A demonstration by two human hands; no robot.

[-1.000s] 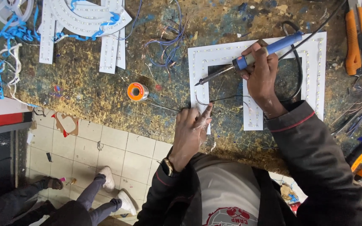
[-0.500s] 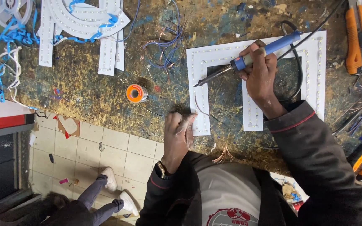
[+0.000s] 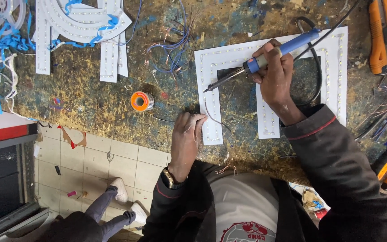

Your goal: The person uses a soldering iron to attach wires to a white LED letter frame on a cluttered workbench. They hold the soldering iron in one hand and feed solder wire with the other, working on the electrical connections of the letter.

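In the head view, the right hand is wrapped around the blue handle of a soldering iron, held slantwise with its tip over the inner corner of a white U-shaped panel lined with small LEDs. The panel lies flat on a worn, paint-stained bench. The left hand rests on the bench at the panel's left leg, fingers bent; a thin wire curves up from its fingertips across that leg, though whether they pinch it cannot be told. An orange solder spool sits just left of this hand. More white panels with blue wires lie at the far left, and orange-handled pliers at the far right. Another person's legs show on the tiled floor below.
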